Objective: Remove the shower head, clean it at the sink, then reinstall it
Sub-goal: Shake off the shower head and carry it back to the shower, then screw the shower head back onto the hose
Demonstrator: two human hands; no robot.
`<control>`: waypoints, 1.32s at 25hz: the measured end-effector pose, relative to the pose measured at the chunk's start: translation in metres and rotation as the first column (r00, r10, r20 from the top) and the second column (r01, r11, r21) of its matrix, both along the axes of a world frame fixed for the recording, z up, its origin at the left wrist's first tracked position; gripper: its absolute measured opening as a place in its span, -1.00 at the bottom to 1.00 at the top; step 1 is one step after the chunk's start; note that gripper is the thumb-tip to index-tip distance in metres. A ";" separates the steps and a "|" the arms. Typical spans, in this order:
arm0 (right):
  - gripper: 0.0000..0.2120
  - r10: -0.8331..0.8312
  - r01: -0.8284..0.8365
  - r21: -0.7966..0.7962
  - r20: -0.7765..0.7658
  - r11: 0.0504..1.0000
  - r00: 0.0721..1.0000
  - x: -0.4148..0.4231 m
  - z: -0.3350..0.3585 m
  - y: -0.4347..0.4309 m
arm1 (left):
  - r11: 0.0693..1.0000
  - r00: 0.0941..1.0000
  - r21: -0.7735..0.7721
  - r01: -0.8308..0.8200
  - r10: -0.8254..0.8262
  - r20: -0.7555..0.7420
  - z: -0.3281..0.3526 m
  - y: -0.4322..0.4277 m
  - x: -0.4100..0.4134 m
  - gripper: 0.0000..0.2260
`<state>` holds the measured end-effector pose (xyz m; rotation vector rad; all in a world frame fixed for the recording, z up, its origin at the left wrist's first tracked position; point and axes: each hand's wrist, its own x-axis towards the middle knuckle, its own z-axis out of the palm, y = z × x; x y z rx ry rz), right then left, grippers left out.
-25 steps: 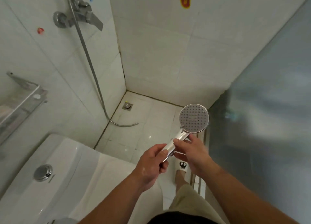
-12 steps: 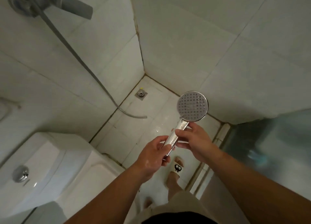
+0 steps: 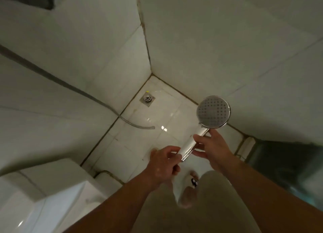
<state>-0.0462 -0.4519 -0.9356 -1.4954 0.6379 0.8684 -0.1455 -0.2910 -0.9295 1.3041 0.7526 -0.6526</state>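
Observation:
A chrome shower head (image 3: 212, 111) with a round perforated face is held above the shower floor, its face turned toward me. My right hand (image 3: 212, 149) grips the upper part of its handle. My left hand (image 3: 163, 164) pinches the handle's bottom end. The metal hose (image 3: 73, 90) is detached; it hangs down the left wall and its free end (image 3: 151, 127) lies on the floor tiles.
A floor drain (image 3: 147, 98) sits in the far corner of the white tiled floor. The white toilet tank (image 3: 43, 194) is at the lower left. A dark glass shower door (image 3: 286, 164) stands at the right. My leg and a slippered foot (image 3: 189, 185) are below the hands.
My view has tilted down toward the floor corner, so the wall faucet has left the frame. Both hands have stayed on the shower head's handle.

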 end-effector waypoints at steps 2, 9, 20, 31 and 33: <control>-0.75 -0.042 0.042 -0.003 -0.023 0.999 0.999 0.030 -0.061 0.014 | 0.999 0.999 0.036 0.007 -0.005 -0.043 -0.060 0.031 0.026 -0.80; -0.70 0.049 -0.051 -0.043 -0.066 0.998 0.997 0.105 -0.343 0.068 | 0.748 0.894 0.491 0.447 -0.361 -0.265 -0.374 0.140 0.098 -0.76; -0.70 0.280 -0.282 -0.022 -0.066 0.959 0.958 0.150 -0.602 0.109 | 0.225 0.527 0.757 0.613 -0.831 -0.180 -0.694 0.189 0.110 -0.75; -0.68 0.327 -0.321 0.119 -0.032 0.940 0.945 0.156 -0.398 0.107 | 0.745 0.873 0.573 0.343 -0.478 0.099 -0.444 0.166 0.109 -0.75; -0.69 0.313 -0.310 0.163 0.009 0.937 0.950 0.162 -0.305 0.101 | 0.788 0.901 0.537 0.301 -0.420 0.111 -0.337 0.152 0.109 -0.77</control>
